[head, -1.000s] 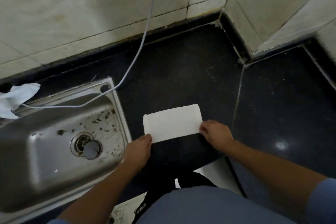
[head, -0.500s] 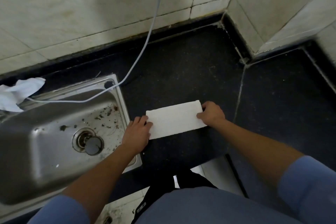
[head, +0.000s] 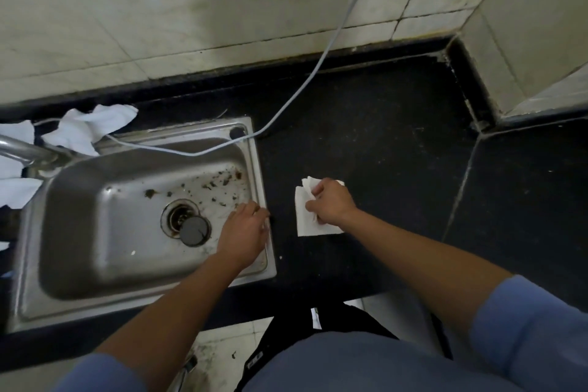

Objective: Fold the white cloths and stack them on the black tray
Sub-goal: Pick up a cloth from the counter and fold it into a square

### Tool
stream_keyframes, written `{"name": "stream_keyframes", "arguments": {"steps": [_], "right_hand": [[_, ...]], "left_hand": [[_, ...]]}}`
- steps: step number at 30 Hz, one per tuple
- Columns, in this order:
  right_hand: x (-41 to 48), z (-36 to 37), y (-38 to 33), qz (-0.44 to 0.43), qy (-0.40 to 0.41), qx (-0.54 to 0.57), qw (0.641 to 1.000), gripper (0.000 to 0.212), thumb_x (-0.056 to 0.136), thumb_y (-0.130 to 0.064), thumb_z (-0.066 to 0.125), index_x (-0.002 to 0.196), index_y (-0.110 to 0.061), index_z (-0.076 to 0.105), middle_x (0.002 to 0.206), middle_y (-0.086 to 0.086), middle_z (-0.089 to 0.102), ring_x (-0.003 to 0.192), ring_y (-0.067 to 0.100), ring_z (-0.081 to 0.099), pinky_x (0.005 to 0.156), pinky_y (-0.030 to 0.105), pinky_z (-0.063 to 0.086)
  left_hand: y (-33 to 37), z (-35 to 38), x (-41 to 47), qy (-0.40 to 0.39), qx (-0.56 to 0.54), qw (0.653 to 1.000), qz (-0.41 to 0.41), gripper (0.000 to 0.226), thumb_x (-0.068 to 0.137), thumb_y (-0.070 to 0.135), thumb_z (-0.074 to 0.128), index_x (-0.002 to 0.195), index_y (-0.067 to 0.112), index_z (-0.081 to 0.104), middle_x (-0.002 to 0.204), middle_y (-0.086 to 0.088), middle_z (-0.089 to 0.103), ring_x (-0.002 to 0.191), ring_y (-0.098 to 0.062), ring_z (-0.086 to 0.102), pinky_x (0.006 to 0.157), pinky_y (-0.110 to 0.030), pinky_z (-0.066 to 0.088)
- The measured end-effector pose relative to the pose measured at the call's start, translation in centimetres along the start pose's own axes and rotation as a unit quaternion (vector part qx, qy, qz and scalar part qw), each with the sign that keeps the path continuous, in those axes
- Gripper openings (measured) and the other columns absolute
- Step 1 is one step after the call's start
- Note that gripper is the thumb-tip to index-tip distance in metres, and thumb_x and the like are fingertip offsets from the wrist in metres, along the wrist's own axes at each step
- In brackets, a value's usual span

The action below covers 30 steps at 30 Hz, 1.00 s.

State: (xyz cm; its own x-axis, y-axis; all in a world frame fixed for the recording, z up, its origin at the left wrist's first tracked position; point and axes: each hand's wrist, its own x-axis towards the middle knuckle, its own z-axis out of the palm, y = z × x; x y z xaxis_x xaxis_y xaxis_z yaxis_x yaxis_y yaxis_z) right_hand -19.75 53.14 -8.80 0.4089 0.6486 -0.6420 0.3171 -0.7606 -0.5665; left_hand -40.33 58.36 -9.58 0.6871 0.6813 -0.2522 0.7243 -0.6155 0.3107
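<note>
Black stone worktop (head: 381, 143) fills the corner beneath a pale tiled wall (head: 191, 9), and a steel sink (head: 178, 132) is set into its left part. Dark specks of debris lie scattered over the basin floor, and a round dark stopper (head: 194, 231) sits just beside the open drain (head: 178, 216). A grey cable (head: 318, 67) comes down from the wall, crosses the far right corner of the sink and runs left along its back edge. Crumpled white cloths (head: 92, 127) lie on the worktop behind the far left corner of the sink, next to the tap (head: 25, 149).

A folded white cloth (head: 304, 219) lies on the worktop just right of the sink, apart from its rim. The right hand (head: 331, 204) rests on top of it, its grip closed: the curled fingers pinch the cloth's layers, which fan out slightly at the far left corner. The near edge of the cloth shows flat on the stone below the wrist.

The left hand (head: 245, 232) hovers over the sink's right rim, palm down, its grip loose with the fingers relaxed and nothing in them; the fingertips (head: 261, 210) reach toward the gap between rim and cloth. Both forearms are bare, with blue sleeves (head: 534, 328) at the bottom of the view.
</note>
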Motion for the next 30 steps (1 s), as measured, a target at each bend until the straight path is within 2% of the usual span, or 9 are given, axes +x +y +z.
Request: {"name": "stream_keyframes", "arguments": {"steps": [4, 7, 9, 11, 15, 18, 23, 26, 30], "right_hand": [[0.6, 2.6, 0.2, 0.013, -0.013, -0.078, 0.997, 0.045, 0.078, -0.027, 0.074, 0.115, -0.011, 0.055, 0.111, 0.006, 0.063, 0.098, 0.026, 0.063, 0.085, 0.035, 0.052], [0.0, 2.0, 0.6, -0.013, -0.022, -0.088, 0.996, 0.044, 0.078, -0.038, 0.074, 0.113, -0.016, 0.059, 0.105, 0.000, 0.062, 0.099, 0.021, 0.061, 0.082, 0.030, 0.048], [-0.5, 0.5, 1.5, -0.076, 0.029, -0.146, 0.986, 0.029, 0.086, -0.034, 0.065, 0.111, -0.018, 0.063, 0.104, 0.000, 0.066, 0.099, 0.020, 0.061, 0.082, 0.032, 0.048], [-0.7, -0.9, 2.8, -0.177, 0.073, -0.271, 0.943, 0.028, 0.094, -0.025, 0.052, 0.119, -0.017, 0.061, 0.119, 0.003, 0.061, 0.109, 0.021, 0.057, 0.086, 0.034, 0.048], [-0.5, -2.0, 5.4, -0.241, -0.013, -0.435, 0.868, 0.054, 0.099, -0.028, 0.042, 0.149, -0.012, 0.028, 0.160, 0.005, 0.015, 0.145, 0.020, 0.019, 0.105, 0.040, 0.035], [-0.2, -2.5, 7.0, -0.204, -0.010, -0.462, 0.863, 0.064, 0.100, -0.038, 0.035, 0.153, -0.012, 0.010, 0.162, 0.002, -0.007, 0.149, 0.016, -0.001, 0.110, 0.043, 0.027], [-0.6, -3.0, 7.7, -0.191, 0.030, -0.483, 0.854, 0.066, 0.100, -0.043, 0.032, 0.153, -0.010, 0.010, 0.162, 0.007, -0.007, 0.149, 0.020, -0.005, 0.113, 0.047, 0.021], [-1.3, -2.8, 8.7, -0.224, 0.016, -0.504, 0.834, 0.063, 0.101, -0.042, 0.031, 0.152, -0.010, 0.013, 0.162, 0.007, -0.003, 0.149, 0.022, -0.005, 0.114, 0.047, 0.020], [-2.0, -3.0, 10.5, -0.216, 0.007, -0.501, 0.838, 0.062, 0.101, -0.044, 0.029, 0.153, -0.012, 0.015, 0.162, 0.005, 0.003, 0.149, 0.023, -0.003, 0.114, 0.047, 0.019]], "left_hand": [[-0.4, 0.2, -1.1, -0.015, 0.010, 1.000, 0.000, 0.027, 0.086, 0.019, 0.059, 0.112, 0.014, 0.063, 0.110, -0.007, 0.057, 0.102, -0.025, 0.053, 0.083, -0.037, 0.046], [-0.2, 0.3, -0.8, -0.016, 0.004, 1.000, 0.012, 0.027, 0.086, 0.018, 0.057, 0.113, 0.013, 0.063, 0.111, -0.007, 0.057, 0.104, -0.026, 0.053, 0.084, -0.037, 0.046], [0.7, 0.4, 0.1, -0.014, 0.004, 0.999, 0.036, 0.026, 0.085, 0.016, 0.059, 0.110, 0.010, 0.065, 0.113, -0.009, 0.057, 0.105, -0.027, 0.054, 0.084, -0.038, 0.049], [2.1, 0.5, 1.5, -0.014, 0.038, 0.995, 0.091, 0.028, 0.084, 0.014, 0.061, 0.111, 0.008, 0.064, 0.122, -0.012, 0.054, 0.110, -0.031, 0.053, 0.086, -0.041, 0.049], [4.5, 1.3, 3.7, -0.105, 0.142, 0.970, 0.170, 0.041, 0.089, 0.014, 0.054, 0.129, 0.011, 0.050, 0.151, -0.016, 0.028, 0.137, -0.032, 0.029, 0.104, -0.043, 0.035], [4.6, 1.8, 4.1, -0.142, 0.174, 0.961, 0.163, 0.041, 0.092, 0.015, 0.052, 0.133, 0.012, 0.048, 0.155, -0.015, 0.019, 0.141, -0.030, 0.022, 0.109, -0.042, 0.030], [5.0, 1.7, 4.6, -0.117, 0.173, 0.964, 0.165, 0.029, 0.095, 0.025, 0.048, 0.120, 0.015, 0.060, 0.150, -0.013, 0.028, 0.136, -0.029, 0.026, 0.106, -0.041, 0.031], [5.4, 1.9, 5.0, -0.117, 0.172, 0.967, 0.145, 0.029, 0.094, 0.026, 0.051, 0.121, 0.019, 0.058, 0.157, -0.015, 0.013, 0.144, -0.031, 0.011, 0.113, -0.044, 0.024], [4.9, 2.1, 4.2, -0.139, 0.187, 0.962, 0.145, 0.040, 0.093, 0.021, 0.051, 0.132, 0.020, 0.044, 0.158, -0.016, 0.004, 0.146, -0.033, 0.005, 0.116, -0.044, 0.021]]}}
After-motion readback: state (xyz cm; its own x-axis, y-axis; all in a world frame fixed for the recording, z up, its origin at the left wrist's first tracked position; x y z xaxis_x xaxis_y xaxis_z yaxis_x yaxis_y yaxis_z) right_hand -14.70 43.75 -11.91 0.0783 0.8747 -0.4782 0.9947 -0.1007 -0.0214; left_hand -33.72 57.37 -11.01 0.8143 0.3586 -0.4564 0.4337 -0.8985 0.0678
